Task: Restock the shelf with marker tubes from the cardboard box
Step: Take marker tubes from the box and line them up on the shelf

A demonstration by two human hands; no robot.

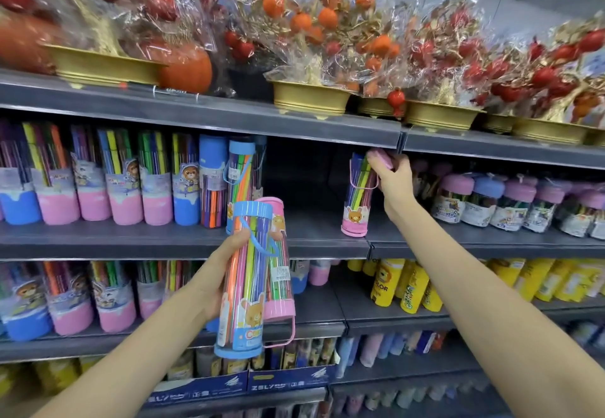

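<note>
My left hand (217, 273) grips two tall clear marker tubes side by side in front of the shelves, a blue-capped tube (245, 286) and a pink-capped tube (278, 273). My right hand (391, 178) holds the pink lid of another pink marker tube (357, 198), which stands upright on the grey middle shelf (314, 237). Left of it is an open gap, then a blue-capped tube (240, 175) standing on the same shelf. The cardboard box is not in view.
Shorter pink and blue marker tubs (124, 188) fill the shelf's left part, and round jars with pink and blue lids (497, 201) its right part. Gold pots of wrapped artificial fruit trees (311, 96) stand above. Yellow tubes (393, 286) sit on the lower shelf.
</note>
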